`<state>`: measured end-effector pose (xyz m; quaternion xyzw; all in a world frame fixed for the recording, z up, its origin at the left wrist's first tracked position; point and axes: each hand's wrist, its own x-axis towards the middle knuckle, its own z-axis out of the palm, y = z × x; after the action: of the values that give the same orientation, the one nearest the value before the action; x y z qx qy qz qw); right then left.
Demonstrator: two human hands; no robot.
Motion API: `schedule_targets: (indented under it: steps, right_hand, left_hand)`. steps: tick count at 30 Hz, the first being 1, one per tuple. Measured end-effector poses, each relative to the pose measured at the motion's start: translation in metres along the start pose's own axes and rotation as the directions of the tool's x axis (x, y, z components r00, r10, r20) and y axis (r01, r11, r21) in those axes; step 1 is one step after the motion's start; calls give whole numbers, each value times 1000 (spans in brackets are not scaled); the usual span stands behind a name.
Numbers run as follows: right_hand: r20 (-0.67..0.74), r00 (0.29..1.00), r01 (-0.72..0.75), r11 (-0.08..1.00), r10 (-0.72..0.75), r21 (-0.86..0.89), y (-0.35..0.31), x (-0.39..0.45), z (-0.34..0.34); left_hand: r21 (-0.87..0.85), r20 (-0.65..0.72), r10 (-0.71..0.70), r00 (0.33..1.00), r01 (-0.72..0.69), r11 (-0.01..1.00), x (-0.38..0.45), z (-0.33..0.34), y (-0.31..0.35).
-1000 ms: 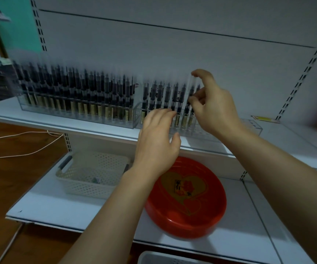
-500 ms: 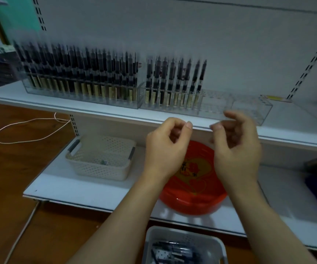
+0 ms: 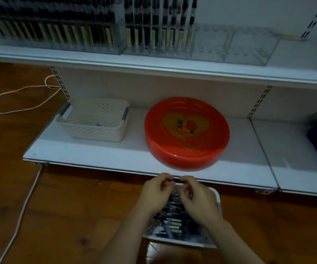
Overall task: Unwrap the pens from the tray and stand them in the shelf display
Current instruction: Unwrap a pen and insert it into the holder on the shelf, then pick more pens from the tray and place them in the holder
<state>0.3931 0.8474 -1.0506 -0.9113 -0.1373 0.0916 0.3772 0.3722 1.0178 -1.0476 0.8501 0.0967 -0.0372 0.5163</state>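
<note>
The wrapped pens are dark with pale gold ends and lie in a heap, too many to count, in a white perforated tray on the floor. Above it, the left hand and right hand have curled fingers; if they pinch something, I cannot tell. One red round dish carries unreadable characters. Two clear displays stand on the upper shelf.

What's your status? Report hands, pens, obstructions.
Left hand and right hand curled together over pen tray, grasp unclear. Shelf display part filled. Nothing blocking.
</note>
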Motion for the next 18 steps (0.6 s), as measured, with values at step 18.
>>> schedule_targets:
  steps: [18]
  right_hand:
    - [466,838,-46,887,285,-460,23,-12,68]
  left_hand:
    - [140,245,-130,961,98,985,-14,3,-48]
